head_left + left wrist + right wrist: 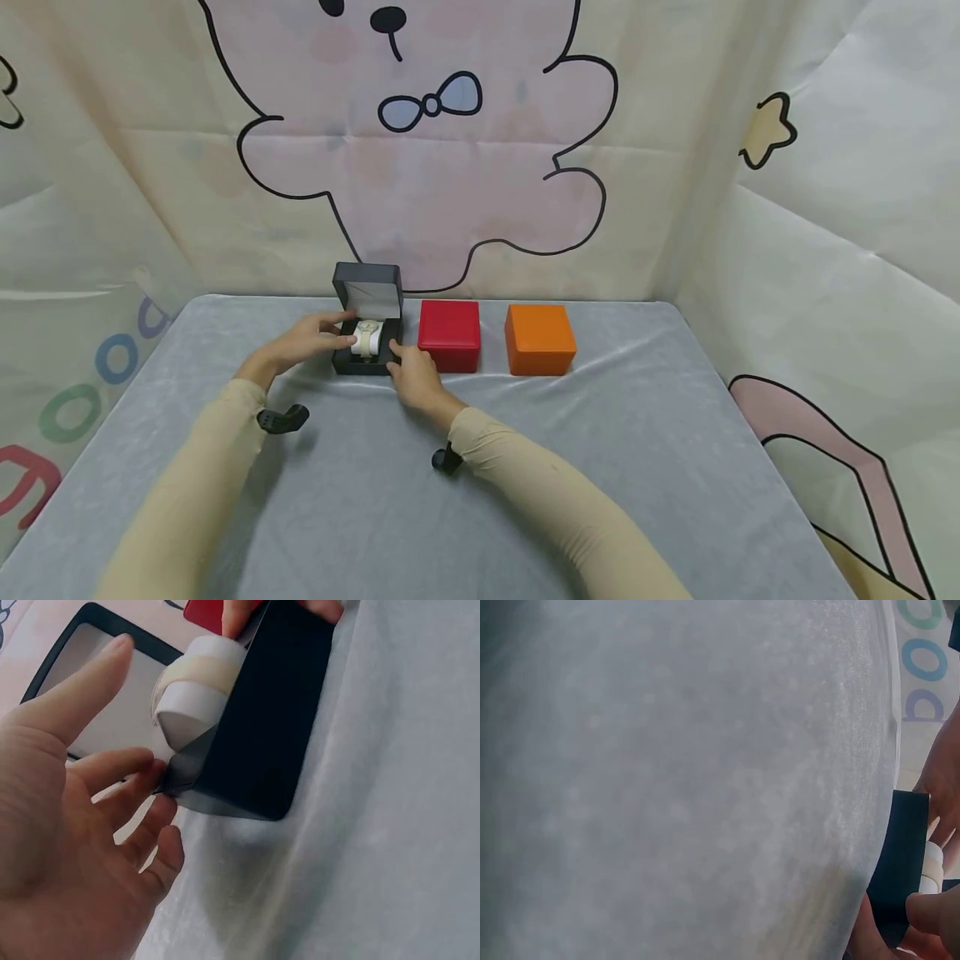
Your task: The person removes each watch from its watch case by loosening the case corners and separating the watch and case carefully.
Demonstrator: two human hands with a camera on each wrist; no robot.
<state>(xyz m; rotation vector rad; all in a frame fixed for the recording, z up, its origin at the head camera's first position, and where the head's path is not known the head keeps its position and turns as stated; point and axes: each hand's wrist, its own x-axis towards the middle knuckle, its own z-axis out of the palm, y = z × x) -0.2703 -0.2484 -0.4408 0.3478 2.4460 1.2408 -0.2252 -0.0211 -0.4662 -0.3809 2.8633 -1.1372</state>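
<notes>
Black box sits lid-up, far side of worktop, watch inside. Right hand: grip clamped on right wall. Left hand: grip apart, beside left wall. Box looks light, stiff; best held by walls.

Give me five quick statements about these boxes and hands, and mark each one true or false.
1. The dark box is open. True.
2. A watch is around a white cushion inside the dark box. True.
3. The orange box is the middle box of three. False: the red box is.
4. The right hand holds the dark box. True.
5. The left hand touches the red box. False: the left hand is at the dark box.
</notes>
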